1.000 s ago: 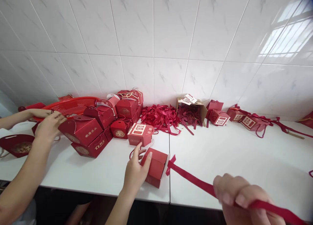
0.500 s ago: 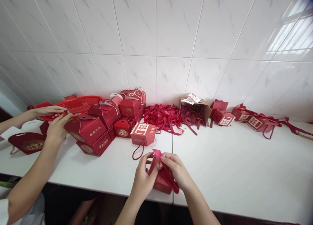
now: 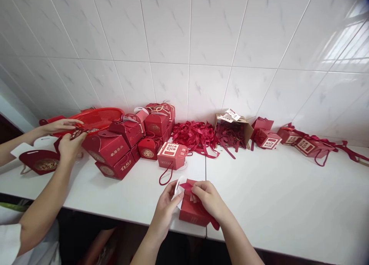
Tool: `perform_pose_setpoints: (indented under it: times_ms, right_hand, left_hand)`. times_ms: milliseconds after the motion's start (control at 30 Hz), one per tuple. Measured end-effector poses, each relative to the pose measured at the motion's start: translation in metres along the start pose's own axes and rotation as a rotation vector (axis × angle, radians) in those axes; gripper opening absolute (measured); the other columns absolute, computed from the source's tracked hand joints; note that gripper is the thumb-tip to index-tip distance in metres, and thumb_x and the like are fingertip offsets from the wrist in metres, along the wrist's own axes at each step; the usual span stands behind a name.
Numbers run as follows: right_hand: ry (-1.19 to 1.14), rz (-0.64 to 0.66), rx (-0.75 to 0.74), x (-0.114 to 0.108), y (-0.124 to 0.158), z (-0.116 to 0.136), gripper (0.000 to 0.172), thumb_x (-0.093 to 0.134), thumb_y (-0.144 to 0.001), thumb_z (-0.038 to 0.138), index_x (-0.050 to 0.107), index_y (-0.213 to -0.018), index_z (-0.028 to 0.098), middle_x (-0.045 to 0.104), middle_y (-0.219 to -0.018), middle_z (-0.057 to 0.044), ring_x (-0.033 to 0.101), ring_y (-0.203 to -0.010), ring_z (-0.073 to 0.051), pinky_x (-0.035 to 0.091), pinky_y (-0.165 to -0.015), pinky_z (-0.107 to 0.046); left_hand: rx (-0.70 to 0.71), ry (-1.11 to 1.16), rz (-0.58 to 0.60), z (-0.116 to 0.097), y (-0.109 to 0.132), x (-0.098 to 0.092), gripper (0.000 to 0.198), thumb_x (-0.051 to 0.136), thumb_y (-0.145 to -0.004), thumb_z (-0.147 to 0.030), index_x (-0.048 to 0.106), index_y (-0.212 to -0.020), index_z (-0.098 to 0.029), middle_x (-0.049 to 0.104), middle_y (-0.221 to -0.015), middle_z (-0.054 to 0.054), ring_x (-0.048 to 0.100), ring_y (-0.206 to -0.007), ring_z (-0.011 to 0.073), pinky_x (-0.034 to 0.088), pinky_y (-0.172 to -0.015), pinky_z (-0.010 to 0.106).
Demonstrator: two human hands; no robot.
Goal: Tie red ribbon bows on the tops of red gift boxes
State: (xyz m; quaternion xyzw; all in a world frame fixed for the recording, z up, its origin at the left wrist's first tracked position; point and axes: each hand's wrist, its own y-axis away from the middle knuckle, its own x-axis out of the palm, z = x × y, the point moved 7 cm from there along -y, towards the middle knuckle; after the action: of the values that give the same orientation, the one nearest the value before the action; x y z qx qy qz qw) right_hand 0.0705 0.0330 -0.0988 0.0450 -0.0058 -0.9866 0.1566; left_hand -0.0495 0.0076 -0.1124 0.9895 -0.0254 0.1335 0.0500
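Observation:
A small red gift box stands near the front edge of the white table. My left hand pinches the box's white-lined top flap on its left side. My right hand is closed on a dark red ribbon at the top of the box, and the ribbon's tail hangs down past the box under my right wrist. Both hands meet over the box's top.
A co-worker's two hands work at the left, by a red basket and a pile of red boxes. A labelled box, loose ribbons, a cardboard box and more boxes line the tiled wall.
My right hand, which held the ribbon stretched far out to the right, has come in to the box. Both hands now work at its top, and the white flap shows.

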Motion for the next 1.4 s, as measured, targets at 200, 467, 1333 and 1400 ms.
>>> perform_pose_setpoints:
  times_ms: [200, 467, 1333, 1400]
  right_hand:
    - [0.056, 0.016, -0.012, 0.002, 0.000, 0.002, 0.027, 0.043, -0.077, 0.021, 0.049, -0.051, 0.018, 0.049, -0.052, 0.002, 0.042, -0.050, -0.011, 0.032, -0.050, -0.023]
    - [0.106, -0.046, -0.083, 0.007, 0.000, 0.010, 0.021, 0.051, -0.082, 0.030, 0.054, -0.064, 0.019, 0.053, -0.059, 0.001, 0.048, -0.055, -0.012, 0.037, -0.052, -0.024]
    - [-0.079, -0.325, 0.000, -0.068, 0.037, -0.043, 0.034, 0.060, -0.078, 0.051, 0.050, -0.069, 0.019, 0.043, -0.058, 0.004, 0.034, -0.049, -0.009, 0.028, -0.045, -0.023]
    - [0.009, -0.316, -0.008, -0.080, 0.039, -0.038, 0.033, 0.061, -0.077, 0.049, 0.056, -0.067, 0.017, 0.042, -0.055, 0.004, 0.034, -0.050, -0.010, 0.029, -0.048, -0.025]
  left_hand:
    - [0.044, -0.056, -0.098, 0.003, 0.000, -0.007, 0.045, 0.066, -0.073, -0.044, 0.053, -0.110, -0.021, 0.061, -0.102, 0.006, 0.059, -0.093, 0.0218, 0.047, -0.079, 0.031]
    - [0.023, -0.182, -0.009, -0.010, -0.022, -0.010, 0.029, 0.058, -0.078, -0.047, 0.051, -0.072, -0.020, 0.048, -0.067, -0.003, 0.048, -0.062, 0.0126, 0.041, -0.059, 0.022]
    - [-0.025, -0.356, 0.085, 0.015, -0.035, -0.001, 0.037, 0.061, -0.075, -0.047, 0.040, -0.062, -0.020, 0.037, -0.056, -0.007, 0.036, -0.052, 0.0089, 0.030, -0.051, 0.021]
    - [-0.069, -0.372, 0.155, 0.012, -0.034, -0.004, 0.043, 0.062, -0.074, -0.048, 0.037, -0.055, -0.019, 0.034, -0.053, -0.007, 0.032, -0.050, 0.0083, 0.027, -0.050, 0.021]
